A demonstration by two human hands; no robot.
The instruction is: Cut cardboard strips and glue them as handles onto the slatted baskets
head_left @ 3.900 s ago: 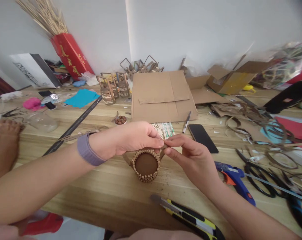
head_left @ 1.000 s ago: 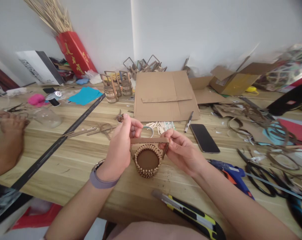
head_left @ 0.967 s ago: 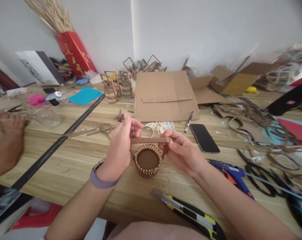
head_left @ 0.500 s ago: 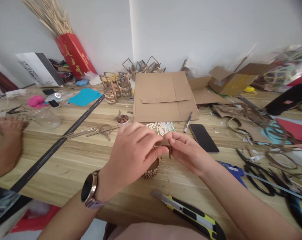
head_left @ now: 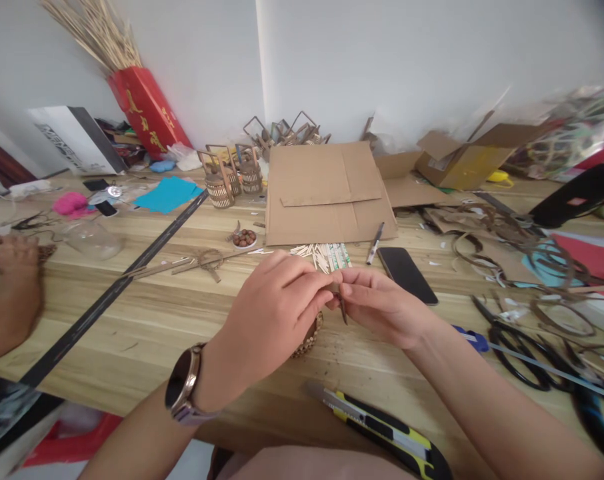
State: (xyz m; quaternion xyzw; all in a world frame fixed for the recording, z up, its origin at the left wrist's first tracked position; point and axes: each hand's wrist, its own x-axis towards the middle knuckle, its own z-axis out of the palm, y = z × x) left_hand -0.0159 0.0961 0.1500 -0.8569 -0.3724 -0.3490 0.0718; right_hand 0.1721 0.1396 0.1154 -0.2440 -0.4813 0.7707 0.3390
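Yellow and black, the cutter knife (head_left: 377, 430) lies closest, at 5 o'clock from the little stick basket (head_left: 311, 335). The left hand (head_left: 269, 320) curls over the basket and hides most of it. Its fingertips meet the right hand (head_left: 382, 307), both pinched tight on a thin brown strip (head_left: 340, 301). A black phone (head_left: 406, 273) lies at 1 o'clock, flat cardboard (head_left: 327, 193) at 12.

Pale, matt, grained wood for the bench (head_left: 132, 320), dull brown cardboard in the flat sheet (head_left: 327, 193) at upper centre, glossy black glass on the phone (head_left: 407, 275), shiny yellow-and-black plastic on the utility knife (head_left: 382, 433) at lower right, rough little wooden sticks round the basket (head_left: 311, 337) at centre.
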